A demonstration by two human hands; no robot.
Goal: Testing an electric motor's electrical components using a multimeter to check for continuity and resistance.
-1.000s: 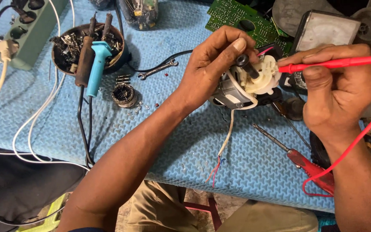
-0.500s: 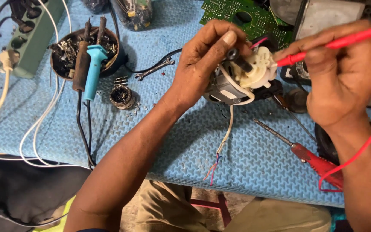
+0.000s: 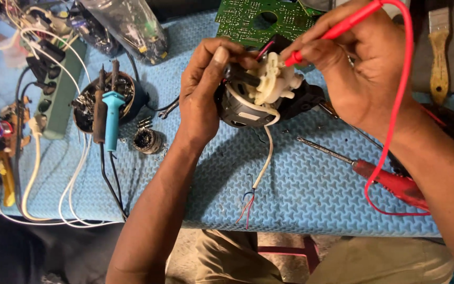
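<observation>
My left hand (image 3: 204, 94) grips a small electric motor (image 3: 248, 102) with a cream plastic switch block on top, holding it just above the blue mat (image 3: 300, 184). A white cable with red and blue wire ends (image 3: 261, 168) hangs from the motor onto the mat. My right hand (image 3: 361, 68) holds a red test probe (image 3: 337, 29) like a pen, its tip touching the cream block. The probe's red lead (image 3: 395, 131) loops down past my right wrist.
A red-handled screwdriver (image 3: 379, 173) lies on the mat at right. A dark bowl with two soldering irons (image 3: 106, 110) stands at left, beside a green power strip (image 3: 59, 89). A green circuit board (image 3: 264, 18) lies at the back, a brush (image 3: 438, 52) at far right.
The view has moved closer and shifted. My right hand has lifted the red probe up and brought its tip onto the cream block. My left hand keeps hold of the motor.
</observation>
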